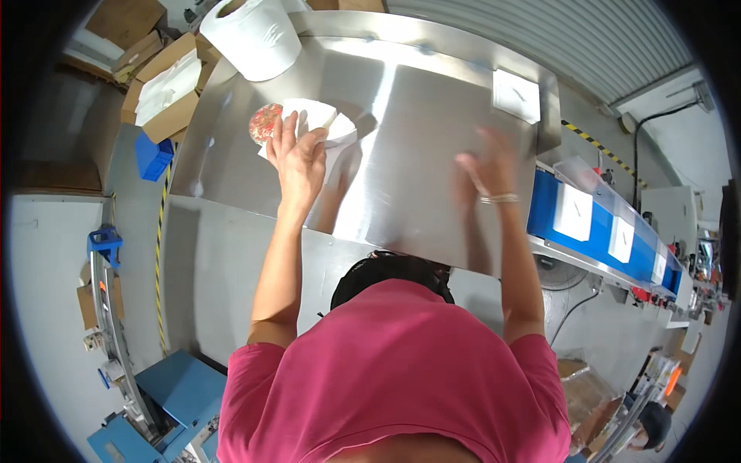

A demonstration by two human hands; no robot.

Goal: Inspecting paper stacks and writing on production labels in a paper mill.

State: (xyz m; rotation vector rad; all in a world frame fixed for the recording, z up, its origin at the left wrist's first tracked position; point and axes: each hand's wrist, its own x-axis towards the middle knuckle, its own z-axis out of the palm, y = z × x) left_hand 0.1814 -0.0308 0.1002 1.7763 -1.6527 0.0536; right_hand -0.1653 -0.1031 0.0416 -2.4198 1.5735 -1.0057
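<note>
Work looks barely begun: left hand (299,158) lies flat, fingers spread, on a white paper wrapper (328,127) beside a round red-patterned disc (265,122) on the steel table (432,147). Right hand (486,166) hovers blurred, apparently open and empty. Wrapped white packets (573,212) ride the blue conveyor belt (544,208).

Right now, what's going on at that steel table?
A person in a pink shirt works at a steel table. The left hand presses on white paper wrappers beside a round reddish patterned disc. The right hand is blurred above bare metal, apparently holding nothing. A large white paper roll stands at the far left corner; white packets ride the blue conveyor.
</note>
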